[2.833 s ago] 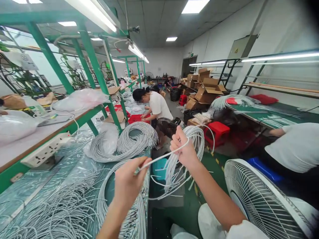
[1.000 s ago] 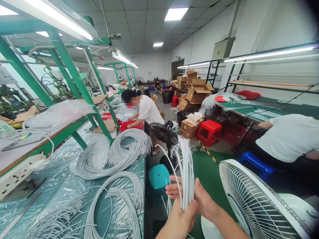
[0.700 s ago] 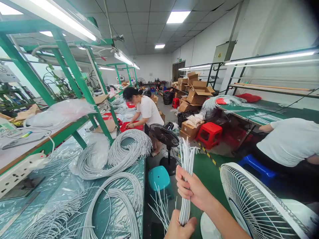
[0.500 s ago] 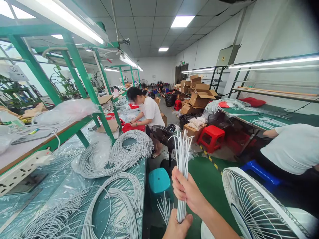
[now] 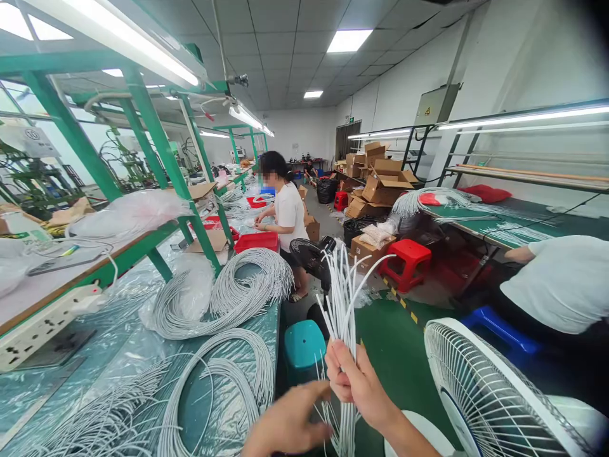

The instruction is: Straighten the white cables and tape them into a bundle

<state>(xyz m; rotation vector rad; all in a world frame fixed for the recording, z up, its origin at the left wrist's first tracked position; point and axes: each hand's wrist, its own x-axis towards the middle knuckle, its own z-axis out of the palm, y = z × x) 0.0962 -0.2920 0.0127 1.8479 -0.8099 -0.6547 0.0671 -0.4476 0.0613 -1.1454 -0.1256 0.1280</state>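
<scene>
A bundle of white cables stands upright in my right hand, whose fingers are wrapped round it. Above the fist the cable ends fan out; below it the bundle runs down past the bottom of the picture. Just left of the bundle is my left hand, its thumb and fingers apart with nothing between them, slightly blurred. A few thinner cable ends show between the two hands. On the bench to the left lie a coil of grey-white cable and a larger coil farther back.
A white fan stands close on my right. Beyond the bench edge are a teal stool and a black fan. A person in white works by a red tray; another person sits at right.
My left hand has let go of the lower bundle and moved left, its fingers opening. The right hand has lowered slightly, and the cable tips have spread. The person at the bench has straightened somewhat.
</scene>
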